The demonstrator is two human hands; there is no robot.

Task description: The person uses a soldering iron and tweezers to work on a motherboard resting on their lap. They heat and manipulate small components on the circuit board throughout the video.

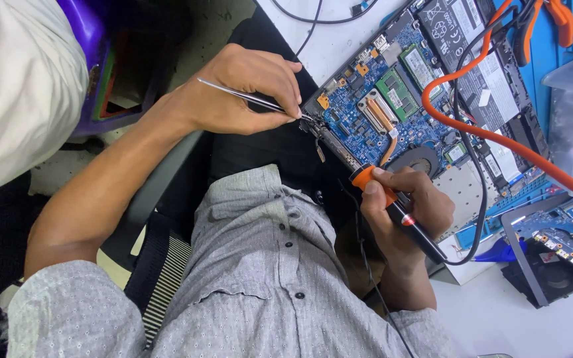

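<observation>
Right at the board's near corner, two tools meet

Squarely between the two hands lies the opened laptop (pixel 432 113), its blue circuit board (pixel 379 119) bare, the long side running from the lower left up to the upper right of the view. The left hand (pixel 247 89) is clamped on thin metal tweezers (pixel 247 98), whose long axis runs left to right with the tips touching the board's near left corner. The right hand (pixel 409 205) is closed around a soldering iron (pixel 392 202) with an orange collar and black handle; it points up and left toward that same corner, its tip hidden against the dark edge. Of the two, the left hand sits nearer the corner. An orange cable (pixel 499 136) crosses the laptop, and a second board (pixel 565 232) lies to the right
</observation>
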